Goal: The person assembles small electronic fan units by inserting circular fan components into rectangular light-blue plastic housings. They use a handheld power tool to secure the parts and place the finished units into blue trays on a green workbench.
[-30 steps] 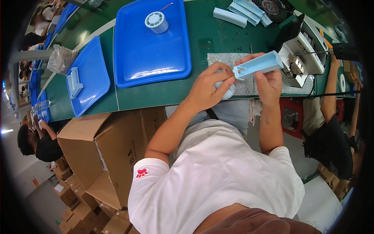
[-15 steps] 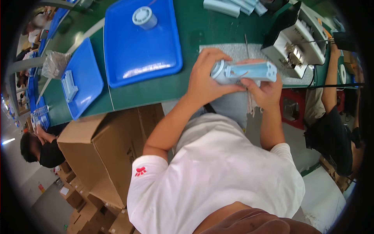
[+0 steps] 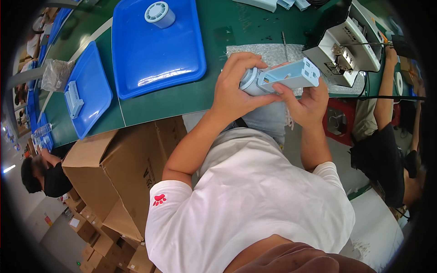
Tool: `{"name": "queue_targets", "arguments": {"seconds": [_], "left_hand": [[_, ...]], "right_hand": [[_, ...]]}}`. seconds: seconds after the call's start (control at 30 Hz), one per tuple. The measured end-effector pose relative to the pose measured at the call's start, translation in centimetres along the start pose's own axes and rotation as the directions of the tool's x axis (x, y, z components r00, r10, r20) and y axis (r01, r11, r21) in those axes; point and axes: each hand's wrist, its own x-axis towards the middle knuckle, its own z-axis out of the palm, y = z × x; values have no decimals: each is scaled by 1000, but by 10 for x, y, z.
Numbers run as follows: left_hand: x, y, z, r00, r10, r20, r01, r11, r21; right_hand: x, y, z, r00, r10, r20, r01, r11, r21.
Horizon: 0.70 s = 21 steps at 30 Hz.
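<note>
**Pale blue casing and round part held in two hands above the near edge of the green bench**

Beyond the left end of the bench (image 3: 152, 109), a co-worker in black (image 3: 57, 177) is seen side-on. On the bench's left part, a clear plastic bag (image 3: 57, 75) with brownish contents sits beside a small blue tray (image 3: 98, 91). The tray carries a pale blue slotted part (image 3: 74, 100) along its left side. Below the bench's near edge stands a large cardboard box (image 3: 136, 164), its side toward the person.

Next along is a large blue tray (image 3: 180, 52), reaching from near the bench's far edge almost to the near one. A pale round part with a vented top (image 3: 158, 15) stands in it, toward the far side.

To the right of that tray, the left grip (image 3: 231, 88) is curled around a pale blue round part (image 3: 250, 82). This meets the left end of a pale blue trough-shaped casing (image 3: 298, 83), which has thin coloured wires inside; whether the two are fixed together cannot be told. The right grip (image 3: 308, 102) holds the casing, thumb on its near side and fingers mostly hidden behind.

Both pieces are held just in from the bench's near edge, in front of a sheet of bubble wrap (image 3: 273, 51) with a slim metal tool (image 3: 284, 41) lying on it. More pale blue casings (image 3: 261, 3) lie toward the far edge.

Near the bench's right end stands a black-and-white machine (image 3: 330, 54). A red stool (image 3: 334, 123) shows below the near edge, and farther right is another co-worker in black (image 3: 378, 161).
</note>
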Motion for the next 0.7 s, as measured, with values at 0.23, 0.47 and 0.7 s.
{"name": "queue_targets", "arguments": {"seconds": [0.23,0.47,0.7], "left_hand": [[0,3,-1,999,4,37,-6,999,46],[-3,-5,10,998,63,-9,-62,992,112],[-5,-11,11,998,61,-34,-59,995,79]], "right_hand": [[-2,3,3,1000,-15,3,15,999,-47],[-5,6,10,998,-66,-22,63,991,-116],[1,-1,15,1000,-25,15,27,986,-166]]}}
